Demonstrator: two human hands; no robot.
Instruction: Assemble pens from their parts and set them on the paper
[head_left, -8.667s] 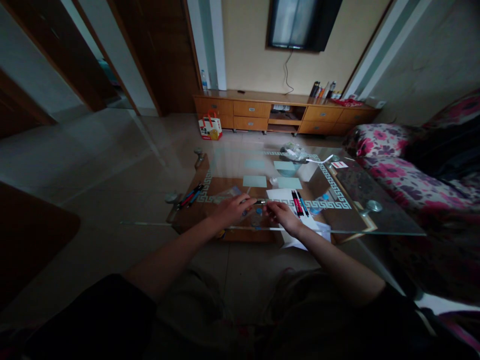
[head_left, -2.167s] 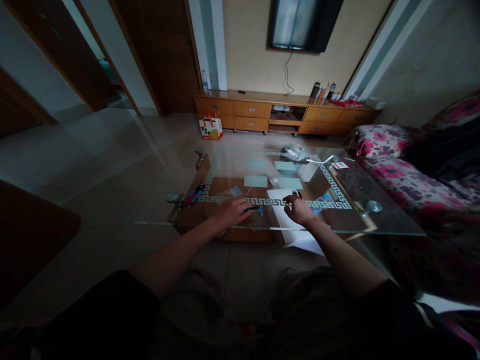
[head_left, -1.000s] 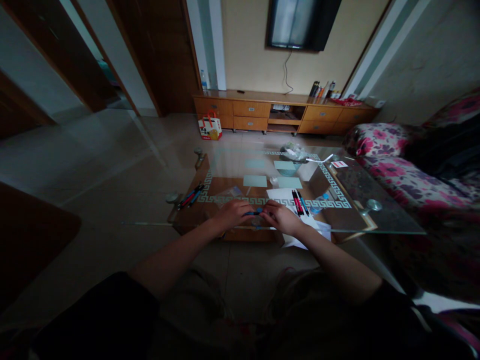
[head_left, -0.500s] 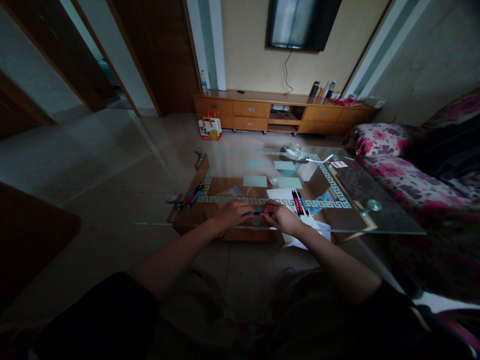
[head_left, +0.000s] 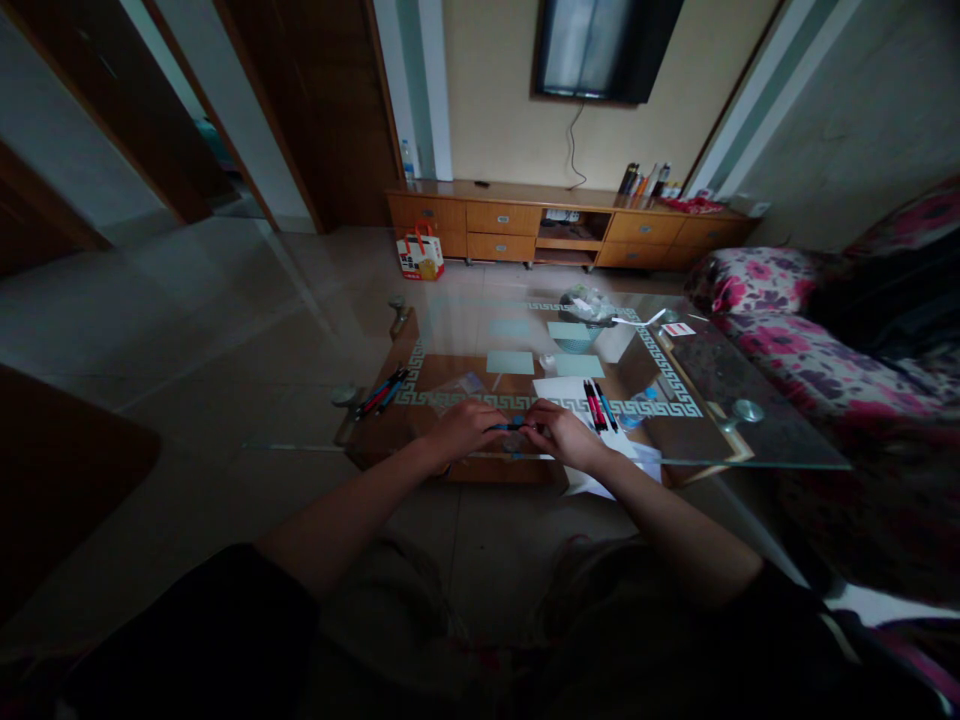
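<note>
Head view: the left hand (head_left: 461, 430) and right hand (head_left: 564, 436) meet at the near edge of the glass table (head_left: 720, 380), both pinched on one blue pen (head_left: 507, 427). The pen likely handles light, stiff and smooth — grip the barrel ends. Counts: three pens (head_left: 600, 406) on the paper (head_left: 559, 390) near the right hand — a few more (head_left: 381, 391) at the left edge.

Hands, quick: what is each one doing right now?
Left hand: closed on the left end of a blue pen.
Right hand: closed on the same pen's right end.
</note>
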